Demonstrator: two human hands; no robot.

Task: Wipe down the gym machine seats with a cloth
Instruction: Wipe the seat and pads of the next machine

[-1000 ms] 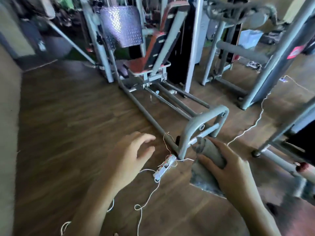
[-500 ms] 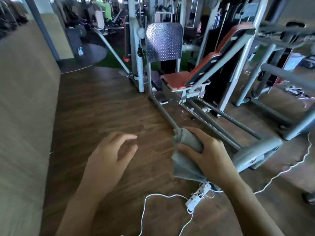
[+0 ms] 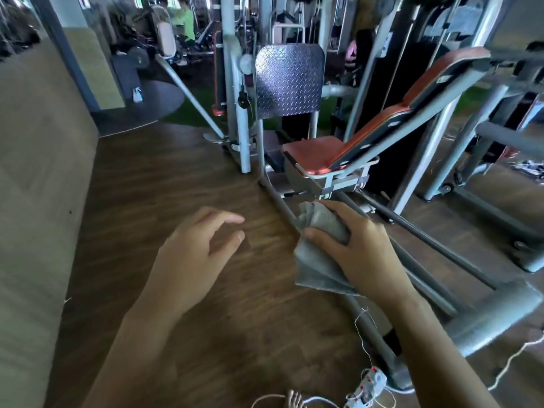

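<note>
With the grey cloth [image 3: 319, 248] bunched in my right hand [image 3: 362, 248] at frame centre and my left hand [image 3: 191, 257] loose and empty, the red seat [image 3: 312, 153] above it looks not yet wiped, I judge.

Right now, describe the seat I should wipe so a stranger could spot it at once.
Find the grey machine straight ahead with the upright diamond-plate panel. Low down to that panel's right sits the seat, a flat orange-red pad. Unlike the long backrest sloping up from it, it lies level, just beyond the cloth in the right hand.
</note>
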